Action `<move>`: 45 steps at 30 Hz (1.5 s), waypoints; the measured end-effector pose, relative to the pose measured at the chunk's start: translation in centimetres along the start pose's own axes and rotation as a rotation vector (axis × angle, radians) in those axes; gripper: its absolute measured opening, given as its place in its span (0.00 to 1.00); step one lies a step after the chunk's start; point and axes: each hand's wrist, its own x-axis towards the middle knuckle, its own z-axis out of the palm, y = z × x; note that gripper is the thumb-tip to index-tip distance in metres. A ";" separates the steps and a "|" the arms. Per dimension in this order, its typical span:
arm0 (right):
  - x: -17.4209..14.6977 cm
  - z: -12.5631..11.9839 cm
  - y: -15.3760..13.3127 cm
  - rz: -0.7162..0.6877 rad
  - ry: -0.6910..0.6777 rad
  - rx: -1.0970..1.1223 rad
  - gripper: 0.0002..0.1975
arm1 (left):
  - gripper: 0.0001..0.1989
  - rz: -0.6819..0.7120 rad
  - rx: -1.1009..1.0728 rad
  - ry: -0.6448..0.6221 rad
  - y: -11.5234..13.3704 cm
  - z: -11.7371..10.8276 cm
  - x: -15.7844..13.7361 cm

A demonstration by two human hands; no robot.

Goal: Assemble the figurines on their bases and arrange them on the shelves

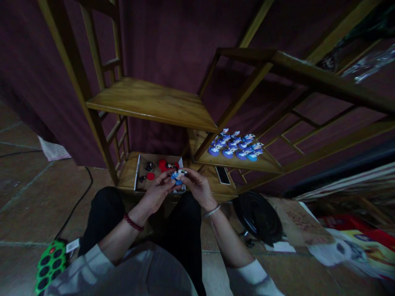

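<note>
Between my two hands, over the near right corner of a shallow box, is a small blue and white figurine (178, 176). My left hand (158, 193) grips it from the left, fingers closed around its side. From the right, my right hand (199, 187) pinches the same figurine with thumb and fingers. Below and behind them the white-rimmed box (138, 172) holds small dark figures (149, 166) and red round pieces (150, 176). Several purple and white figurines (228, 152) stand in rows on the shelf to the right, one with a lighter blue base.
A wooden shelf unit (154, 100) rises in front of me, its middle board above the box. A phone (222, 175) lies on the lower board. On the floor are a black round stool (259, 213), a green power strip (51, 265) with a cable, and plastic packaging (348, 250).
</note>
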 end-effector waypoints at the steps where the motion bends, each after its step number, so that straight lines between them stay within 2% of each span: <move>1: 0.0 -0.1 -0.1 -0.005 -0.003 -0.010 0.12 | 0.17 0.002 0.015 0.007 0.1 0.3 0.0; 11: -0.5 -1.5 -0.1 0.022 0.030 0.003 0.16 | 0.15 -0.012 0.124 0.012 0.0 2.5 0.4; 19: -1.6 -4.5 -0.5 0.025 0.094 -0.053 0.15 | 0.17 -0.053 0.170 -0.042 -0.7 5.0 1.0; 25: -2.8 -7.4 -1.3 0.046 0.164 -0.088 0.15 | 0.15 -0.074 0.187 -0.053 -3.0 7.2 2.1; 34: -4.9 -11.4 -1.3 0.065 0.276 -0.033 0.21 | 0.18 -0.115 0.271 -0.090 -5.9 11.7 3.5; 40: -6.2 -14.4 -1.4 0.040 0.342 -0.057 0.29 | 0.18 -0.182 0.202 -0.160 -8.0 14.5 4.4; 45: -7.1 -16.8 -1.3 0.026 0.382 -0.074 0.28 | 0.17 -0.242 0.176 -0.208 -9.7 16.7 5.1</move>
